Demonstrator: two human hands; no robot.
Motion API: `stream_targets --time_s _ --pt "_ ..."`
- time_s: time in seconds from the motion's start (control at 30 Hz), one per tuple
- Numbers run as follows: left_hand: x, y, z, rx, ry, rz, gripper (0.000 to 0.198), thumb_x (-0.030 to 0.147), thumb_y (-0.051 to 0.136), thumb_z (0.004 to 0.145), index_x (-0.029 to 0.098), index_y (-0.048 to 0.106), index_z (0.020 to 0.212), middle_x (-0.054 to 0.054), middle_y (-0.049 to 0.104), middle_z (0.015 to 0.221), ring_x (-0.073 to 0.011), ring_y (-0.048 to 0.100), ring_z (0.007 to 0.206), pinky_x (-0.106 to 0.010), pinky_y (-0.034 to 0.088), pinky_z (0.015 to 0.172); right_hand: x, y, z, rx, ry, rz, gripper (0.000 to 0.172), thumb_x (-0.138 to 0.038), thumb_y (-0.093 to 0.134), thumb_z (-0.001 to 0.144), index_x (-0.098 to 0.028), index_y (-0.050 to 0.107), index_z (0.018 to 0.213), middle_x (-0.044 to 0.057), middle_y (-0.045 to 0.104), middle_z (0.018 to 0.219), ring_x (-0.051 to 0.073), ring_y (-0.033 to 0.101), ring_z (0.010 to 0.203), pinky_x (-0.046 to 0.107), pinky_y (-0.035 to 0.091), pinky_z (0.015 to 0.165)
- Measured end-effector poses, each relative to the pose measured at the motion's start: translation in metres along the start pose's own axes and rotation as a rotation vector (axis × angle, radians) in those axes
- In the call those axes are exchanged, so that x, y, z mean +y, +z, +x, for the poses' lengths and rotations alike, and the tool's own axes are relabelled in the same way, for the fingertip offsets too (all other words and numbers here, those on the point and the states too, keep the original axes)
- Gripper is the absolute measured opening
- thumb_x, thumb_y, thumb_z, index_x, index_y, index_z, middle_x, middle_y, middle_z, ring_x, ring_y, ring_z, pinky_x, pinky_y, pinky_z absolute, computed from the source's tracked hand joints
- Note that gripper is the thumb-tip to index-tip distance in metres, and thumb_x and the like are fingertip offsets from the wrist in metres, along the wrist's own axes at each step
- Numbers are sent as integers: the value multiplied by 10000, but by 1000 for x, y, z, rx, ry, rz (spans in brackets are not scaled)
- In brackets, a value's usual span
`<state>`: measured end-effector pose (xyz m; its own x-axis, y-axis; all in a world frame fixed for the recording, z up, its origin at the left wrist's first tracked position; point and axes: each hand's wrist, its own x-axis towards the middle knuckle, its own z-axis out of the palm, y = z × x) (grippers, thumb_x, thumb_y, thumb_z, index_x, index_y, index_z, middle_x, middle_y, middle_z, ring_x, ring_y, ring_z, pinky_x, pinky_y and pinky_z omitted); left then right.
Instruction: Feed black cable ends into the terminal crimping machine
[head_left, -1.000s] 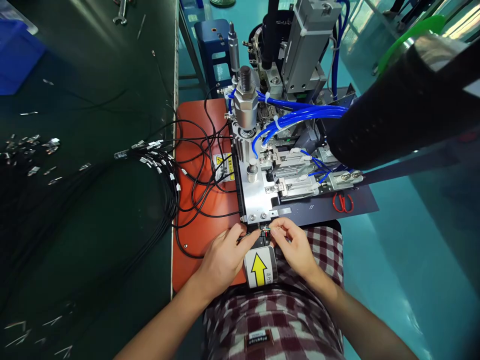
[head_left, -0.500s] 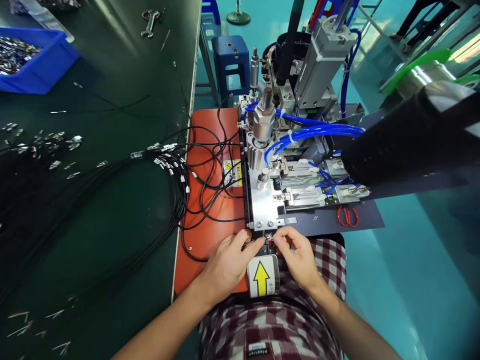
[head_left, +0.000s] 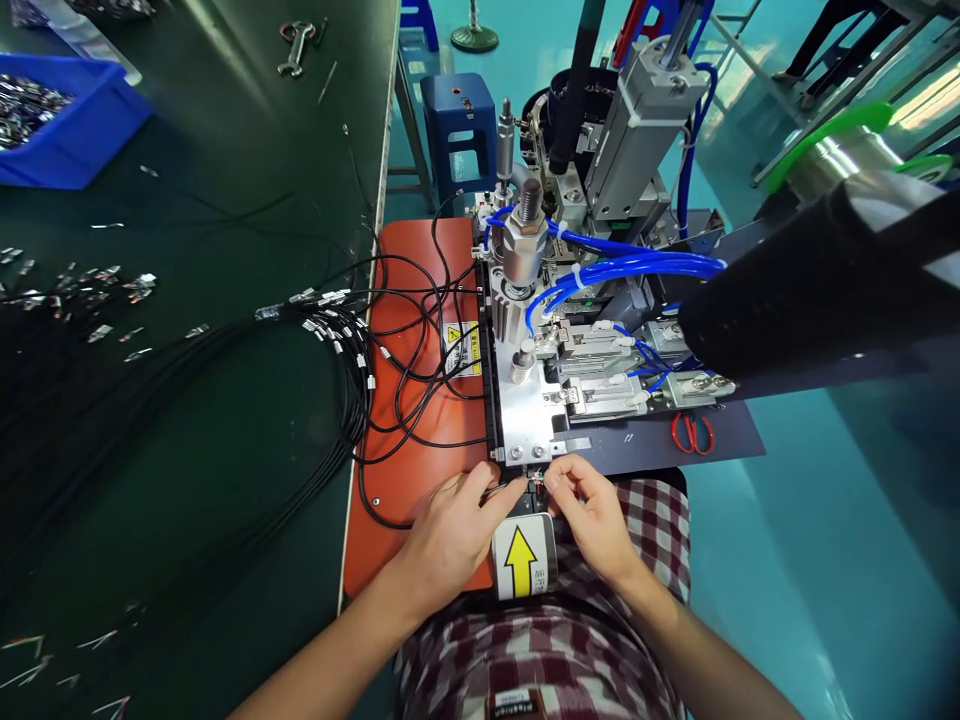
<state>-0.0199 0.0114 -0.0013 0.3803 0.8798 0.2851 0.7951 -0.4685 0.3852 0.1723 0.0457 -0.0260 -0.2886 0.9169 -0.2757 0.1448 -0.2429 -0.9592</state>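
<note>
My left hand (head_left: 454, 520) is closed around a black cable (head_left: 390, 523) at the front of the bench machine (head_left: 526, 425). Its thumb and forefinger point to the black feed slot (head_left: 534, 500). From the right, my right hand (head_left: 592, 515) pinches the cable's thin coloured wires (head_left: 538, 480) over that slot; the fingertips hide part of them. Just below the slot, a white label with a yellow arrow (head_left: 520, 560) sits between my wrists. Several black cables loop over the orange board (head_left: 405, 560) to the left of the machine.
A bundle of black cables with silver ends (head_left: 352, 370) lies on the dark green table (head_left: 225, 480). Further off are a blue bin of metal parts (head_left: 82, 130) and a wrench (head_left: 297, 50). Red-handled scissors (head_left: 693, 433) lie right of the machine. A black tube (head_left: 810, 280) juts in from the right.
The whole view has shifted slightly. Both hands keep the same place at the slot, with hardly any visible movement of the fingers.
</note>
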Motion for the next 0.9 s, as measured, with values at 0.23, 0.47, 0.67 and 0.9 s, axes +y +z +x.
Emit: stream_targets --time_s 0.23,0.47,0.67,0.9 --pt "-1 1 -1 -23 -26 -18 376 75 399 885 162 629 1169 -70 534 825 -176 567 669 -288 530 567 -4 -1 -1 -17 19 33 209 -353 555 918 -194 538 783 -36 485 688 104 490 585 229 390 560" --pt "-1 1 0 -18 -25 -6 383 77 385 890 156 636 1168 -70 541 812 -175 574 678 -275 521 568 0 -1 0 -22 21 27 213 -352 551 922 -194 534 780 -36 493 701 102 502 588 229 395 567" --pt "0 0 1 -2 -14 7 364 93 381 898 150 649 1138 -70 547 796 -173 576 666 -271 519 559 1 -1 -1 -2 4 8 206 -355 550 925 -197 544 794 -35 501 700 104 491 592 228 385 556" --pt "1 -1 1 -14 -22 20 367 96 384 894 151 658 1133 -71 553 787 -178 579 648 -283 524 550 3 1 -1 45 -19 -70 202 -356 534 928 -201 546 799 -15 514 727 128 493 622 247 406 576"
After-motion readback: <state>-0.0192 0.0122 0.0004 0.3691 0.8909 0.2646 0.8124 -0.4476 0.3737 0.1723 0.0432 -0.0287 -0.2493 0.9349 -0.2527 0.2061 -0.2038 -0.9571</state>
